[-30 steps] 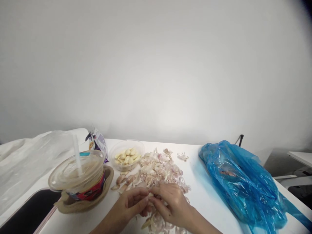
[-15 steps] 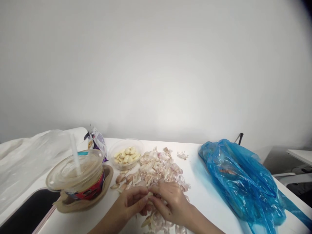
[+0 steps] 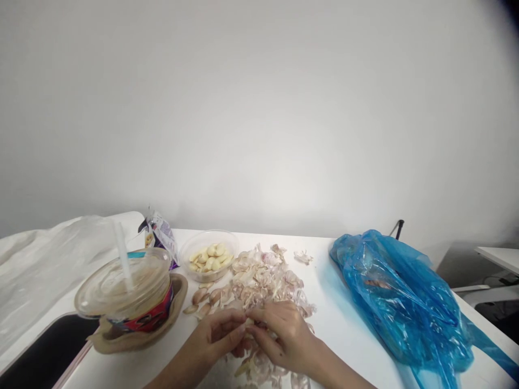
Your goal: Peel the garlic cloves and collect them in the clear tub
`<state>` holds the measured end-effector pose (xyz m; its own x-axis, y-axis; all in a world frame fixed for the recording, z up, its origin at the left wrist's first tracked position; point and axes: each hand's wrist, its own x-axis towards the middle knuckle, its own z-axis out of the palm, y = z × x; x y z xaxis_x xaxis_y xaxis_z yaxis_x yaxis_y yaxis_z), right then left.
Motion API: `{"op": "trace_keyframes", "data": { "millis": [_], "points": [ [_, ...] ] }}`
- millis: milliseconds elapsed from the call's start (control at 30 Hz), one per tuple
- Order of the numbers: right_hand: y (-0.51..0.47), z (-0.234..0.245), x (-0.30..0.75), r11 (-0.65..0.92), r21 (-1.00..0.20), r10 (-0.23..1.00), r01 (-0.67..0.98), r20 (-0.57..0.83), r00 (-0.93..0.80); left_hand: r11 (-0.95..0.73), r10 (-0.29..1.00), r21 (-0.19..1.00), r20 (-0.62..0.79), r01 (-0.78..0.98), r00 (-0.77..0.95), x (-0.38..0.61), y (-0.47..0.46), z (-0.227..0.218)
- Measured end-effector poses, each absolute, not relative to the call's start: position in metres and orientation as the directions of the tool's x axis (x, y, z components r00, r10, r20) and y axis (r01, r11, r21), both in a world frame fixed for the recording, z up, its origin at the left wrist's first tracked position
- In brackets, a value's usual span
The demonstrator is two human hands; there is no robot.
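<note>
My left hand [image 3: 217, 337] and my right hand [image 3: 284, 335] meet fingertip to fingertip low in the middle of the view, both pinched on a small garlic clove [image 3: 248, 323] that is mostly hidden by the fingers. They hover over a heap of pinkish garlic skins [image 3: 265, 278] spread on the white table [image 3: 336, 324]. A few unpeeled cloves [image 3: 203, 297] lie just left of the heap. Behind them a clear plastic bowl [image 3: 208, 262] holds several peeled cloves.
A lidded drink cup with a straw [image 3: 125, 294] stands in a paper holder at the left, beside a dark phone screen [image 3: 44, 356]. A crumpled blue plastic bag [image 3: 401, 302] fills the right. A clear bag [image 3: 48, 265] and a small snack packet [image 3: 160, 235] lie at the back left.
Both hands stay pinched together at the same spot with small finger shifts. The camera view has drifted slightly.
</note>
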<state>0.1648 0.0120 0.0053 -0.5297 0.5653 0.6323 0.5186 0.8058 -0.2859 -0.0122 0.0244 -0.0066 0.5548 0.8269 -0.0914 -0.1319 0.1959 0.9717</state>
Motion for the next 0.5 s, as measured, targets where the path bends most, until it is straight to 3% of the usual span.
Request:
{"op": "trace_keyframes", "data": {
  "millis": [500],
  "points": [
    [0.0119, 0.0058, 0.1658, 0.801, -0.264, 0.572, 0.538, 0.603, -0.556, 0.177, 0.817, 0.977, -0.077, -0.122, 0.572, -0.0116, 0.0245, -0.0054]
  ]
}}
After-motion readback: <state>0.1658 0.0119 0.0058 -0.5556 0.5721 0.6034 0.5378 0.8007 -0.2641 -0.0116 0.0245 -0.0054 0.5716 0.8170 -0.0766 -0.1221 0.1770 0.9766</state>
